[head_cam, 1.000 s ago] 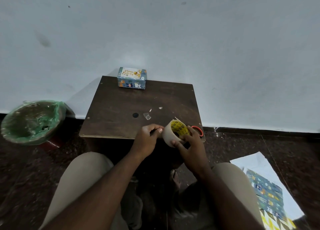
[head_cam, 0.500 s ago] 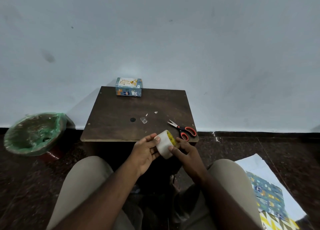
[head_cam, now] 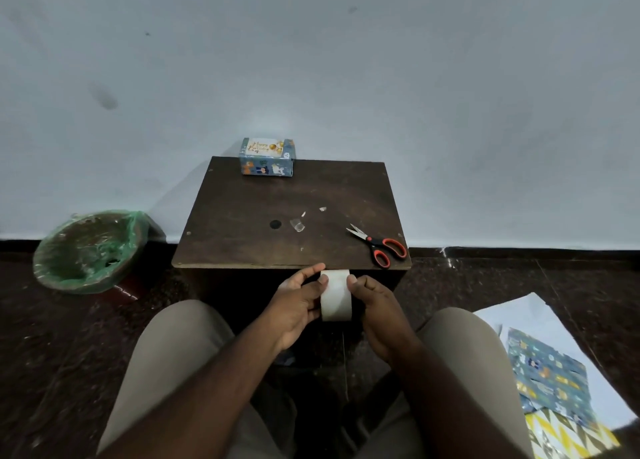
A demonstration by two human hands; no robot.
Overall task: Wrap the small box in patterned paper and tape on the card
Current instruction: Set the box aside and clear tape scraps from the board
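In the lower middle of the frame both hands hold a roll of tape (head_cam: 335,296) just in front of the near edge of the small dark table (head_cam: 242,199). The left hand (head_cam: 298,306) curls round its left side with the thumb on the pale outer band. The right hand (head_cam: 377,313) grips the right side, thumb at the upper rim. The wrapped box (head_cam: 267,167) sits well apart at the table's far edge, top centre, by the wall, with the card (head_cam: 260,146) lying on top; whether the card is stuck down cannot be told. The person seems to be feeling for the loose end of the tape. A peeled strip could fold onto itself or cling to a finger. The scissors (head_cam: 379,244) lie at the table's right corner, so reaching them means freeing a hand, and the roll, held off the table, might drop. Carrying a cut piece all the way to the box risks a crooked stick or nudging the card.
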